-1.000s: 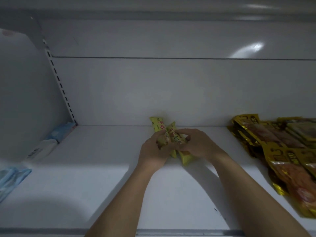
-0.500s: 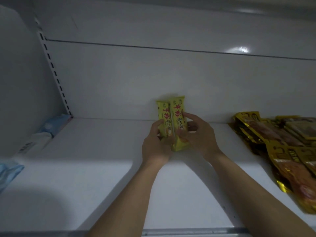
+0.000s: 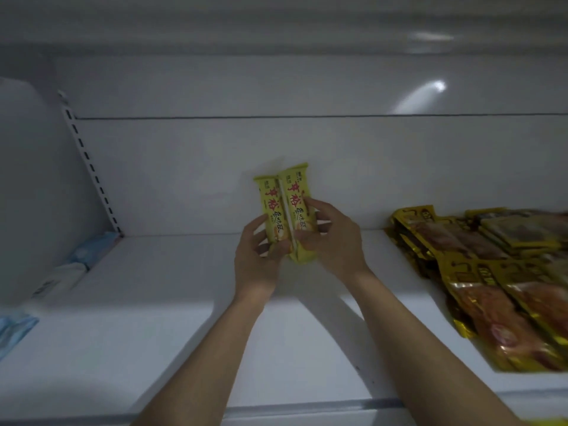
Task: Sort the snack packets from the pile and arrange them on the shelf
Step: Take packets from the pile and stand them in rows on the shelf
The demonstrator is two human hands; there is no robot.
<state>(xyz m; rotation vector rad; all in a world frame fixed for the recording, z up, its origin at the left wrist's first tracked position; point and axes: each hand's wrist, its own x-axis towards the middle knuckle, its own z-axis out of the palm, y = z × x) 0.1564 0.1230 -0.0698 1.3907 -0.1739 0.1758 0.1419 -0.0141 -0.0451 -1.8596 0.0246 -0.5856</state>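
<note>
Two yellow snack packets with red lettering stand upright side by side against the back wall of the white shelf [image 3: 153, 318]. My left hand [image 3: 258, 259] grips the left packet [image 3: 270, 207] near its lower half. The right packet [image 3: 296, 198] is held by my right hand [image 3: 332, 238], fingers curled round its right edge. Their bottom ends sit behind my thumbs, near the shelf surface.
A heap of gold foil snack packets [image 3: 491, 278] covers the shelf's right side. Pale blue and white packets [image 3: 76, 262] lie along the left wall, with another blue one [image 3: 15, 330] at the left edge. A slotted upright rail [image 3: 92, 170] runs up the back left corner.
The yellow packets went from bunched and tilted in my hands to upright against the back wall. My hands now hold them side by side.
</note>
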